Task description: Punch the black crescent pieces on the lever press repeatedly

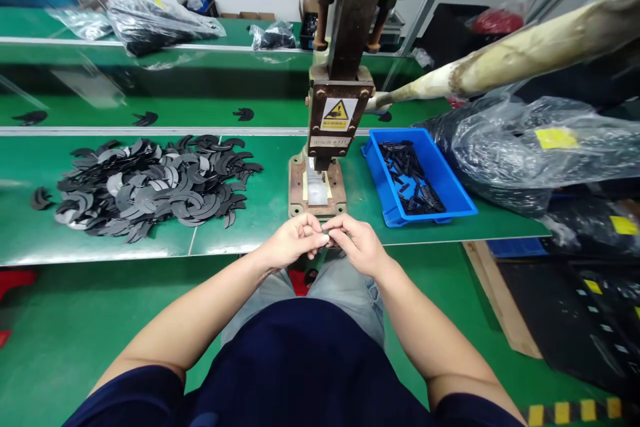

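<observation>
My left hand [295,240] and my right hand [357,243] meet at the table's front edge, just before the press base. Thumbs and fingers of both are pinched together at the fingertips. A little of something small and dark shows between them, but the fingers hide most of it and its kind cannot be told. Right in front stands a hand press [340,87], its ram over a metal fixture [317,187] on a rusty base plate [296,190]. To the left lies a heap of flat, curved dark grey pieces [155,190].
On the right, a blue bin [430,219] holds small black parts. The press's long pale lever [500,57] reaches out to the upper right. Plastic-wrapped bags [510,140] bulge beside the bin. Several curved pieces lie on the ledge behind, among them a dark one [244,114].
</observation>
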Motion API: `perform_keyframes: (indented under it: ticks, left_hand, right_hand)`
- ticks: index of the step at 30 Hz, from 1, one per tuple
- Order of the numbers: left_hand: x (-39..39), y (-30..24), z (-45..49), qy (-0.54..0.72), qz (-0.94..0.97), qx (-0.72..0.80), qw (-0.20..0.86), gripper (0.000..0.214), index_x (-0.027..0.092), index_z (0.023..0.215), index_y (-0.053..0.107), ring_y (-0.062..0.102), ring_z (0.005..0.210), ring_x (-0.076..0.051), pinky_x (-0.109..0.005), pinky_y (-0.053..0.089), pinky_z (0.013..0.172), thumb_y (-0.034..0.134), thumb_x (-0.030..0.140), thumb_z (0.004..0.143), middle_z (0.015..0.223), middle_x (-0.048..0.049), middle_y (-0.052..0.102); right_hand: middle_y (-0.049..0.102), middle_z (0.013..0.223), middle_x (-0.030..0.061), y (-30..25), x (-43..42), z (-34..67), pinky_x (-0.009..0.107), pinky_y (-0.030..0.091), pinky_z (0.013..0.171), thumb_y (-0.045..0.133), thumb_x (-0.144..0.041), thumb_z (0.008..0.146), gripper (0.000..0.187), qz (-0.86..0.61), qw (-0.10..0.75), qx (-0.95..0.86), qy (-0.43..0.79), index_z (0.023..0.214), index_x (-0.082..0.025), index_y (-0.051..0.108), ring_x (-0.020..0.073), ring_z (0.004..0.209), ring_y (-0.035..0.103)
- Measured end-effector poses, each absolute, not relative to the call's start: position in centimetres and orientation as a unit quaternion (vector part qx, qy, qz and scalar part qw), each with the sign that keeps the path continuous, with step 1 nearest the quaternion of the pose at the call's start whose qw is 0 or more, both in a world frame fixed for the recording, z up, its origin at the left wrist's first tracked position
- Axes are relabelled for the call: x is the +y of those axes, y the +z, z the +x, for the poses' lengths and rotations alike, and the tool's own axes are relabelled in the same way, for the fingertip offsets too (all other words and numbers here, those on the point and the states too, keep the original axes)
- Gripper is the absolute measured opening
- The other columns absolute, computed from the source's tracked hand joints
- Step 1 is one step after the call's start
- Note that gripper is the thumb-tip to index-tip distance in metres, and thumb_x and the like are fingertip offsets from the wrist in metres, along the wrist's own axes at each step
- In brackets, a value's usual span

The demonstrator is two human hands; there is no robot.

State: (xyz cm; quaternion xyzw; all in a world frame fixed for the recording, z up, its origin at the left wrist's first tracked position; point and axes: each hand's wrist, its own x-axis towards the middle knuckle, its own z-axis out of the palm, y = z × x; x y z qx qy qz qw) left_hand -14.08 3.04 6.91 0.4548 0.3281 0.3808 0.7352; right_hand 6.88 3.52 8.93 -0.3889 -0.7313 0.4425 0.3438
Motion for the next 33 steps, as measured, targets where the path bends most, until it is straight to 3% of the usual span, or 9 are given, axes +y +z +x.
perform_keyframes:
  ticks: [4,8,12,15,17,20,23,29,33]
  left_hand:
    - [5.5,6.7,-15.3,0.433,0.509,0.341,0.662,0.051,0.017,0.116,0.064,0.065,0.06,-0.012,-0.026,0.057,0.061,0.088,0.047,0.082,0.077,0.001,0.066]
    - [10.6,5.3,-16.9,0.523,0.548,0.412,0.507,0.038,0.017,0.1,0.066,0.07,0.071,-0.016,-0.031,0.06,0.072,0.082,0.048,0.085,0.079,-0.0028,0.07]
    - [15.0,4.5,-17.8,0.464,0.671,0.481,0.321,0.018,0.019,0.095,0.07,0.071,0.079,-0.018,-0.033,0.059,0.079,0.072,0.037,0.092,0.09,-0.0043,0.075]
    - [16.4,4.8,-17.7,0.38,0.769,0.472,0.203,0.012,0.02,0.1,0.075,0.072,0.094,-0.022,-0.036,0.057,0.091,0.066,0.028,0.096,0.102,-0.0056,0.078]
    - [16.7,5.2,-17.4,0.339,0.807,0.456,0.162,0.014,0.02,0.102,0.076,0.071,0.103,-0.024,-0.037,0.055,0.097,0.063,0.024,0.097,0.107,-0.0069,0.078]
    - [16.9,5.7,-17.0,0.31,0.833,0.438,0.135,0.017,0.019,0.103,0.077,0.07,0.109,-0.025,-0.038,0.054,0.101,0.06,0.022,0.098,0.11,-0.0089,0.076]
    - [17.1,5.7,-16.9,0.308,0.837,0.429,0.14,0.019,0.018,0.105,0.077,0.069,0.11,-0.026,-0.038,0.054,0.101,0.059,0.022,0.099,0.112,-0.0102,0.075]
    - [17.0,5.4,-16.9,0.322,0.826,0.429,0.17,0.019,0.018,0.105,0.075,0.067,0.111,-0.025,-0.038,0.052,0.102,0.057,0.023,0.101,0.112,-0.0106,0.074]
    - [16.8,5.9,-16.7,0.32,0.828,0.417,0.196,0.019,0.018,0.106,0.076,0.067,0.111,-0.026,-0.04,0.051,0.104,0.059,0.025,0.1,0.111,-0.0115,0.074]
  right_hand:
    - [0.074,0.089,0.0009,10.5,5.2,8.6,0.03,0.057,0.08,0.062,-0.04,0.1,0.03,-0.412,0.371,-0.751,0.36,0.124,-0.024,0.065,0.0141,0.082,0.071]
    - [0.072,0.1,0.004,15.4,8.8,11.0,0.031,0.058,0.083,0.066,-0.045,0.098,0.032,-0.423,0.541,-0.694,0.216,0.121,-0.023,0.066,0.0151,0.091,0.07]
    - [0.066,0.105,0.0059,23.2,12.2,11.2,0.033,0.057,0.083,0.068,-0.059,0.093,0.046,-0.25,0.696,-0.667,0.091,0.119,-0.022,0.064,0.0157,0.094,0.067]
    - [0.065,0.11,0.0057,27.6,13.3,9.9,0.038,0.059,0.089,0.062,-0.074,0.091,0.061,-0.149,0.684,-0.703,0.126,0.123,-0.023,0.062,0.0183,0.102,0.069]
    - [0.063,0.106,0.0038,28.8,13.6,8.8,0.038,0.06,0.086,0.062,-0.072,0.091,0.056,-0.143,0.66,-0.726,0.131,0.117,-0.022,0.062,0.0161,0.093,0.069]
    - [0.054,0.087,-0.0024,28.4,13.3,7.6,0.032,0.059,0.075,0.068,-0.059,0.093,0.039,-0.153,0.68,-0.71,0.099,0.1,-0.023,0.055,0.01,0.074,0.061]
    - [0.05,0.077,-0.0029,26.1,11.6,7.0,0.036,0.058,0.075,0.066,-0.049,0.095,0.031,-0.188,0.707,-0.674,0.101,0.089,-0.024,0.05,0.0127,0.073,0.061]
    - [0.057,0.063,-0.0026,18.0,7.3,7.9,0.06,0.056,0.103,0.067,-0.037,0.088,0.029,-0.23,0.662,-0.712,0.049,0.066,-0.025,0.051,0.0195,0.075,0.065]
    - [0.062,0.063,-0.0014,14.8,7.2,8.6,0.064,0.052,0.107,0.068,-0.028,0.079,0.019,-0.243,0.663,-0.707,0.03,0.065,-0.027,0.055,0.0235,0.079,0.067]
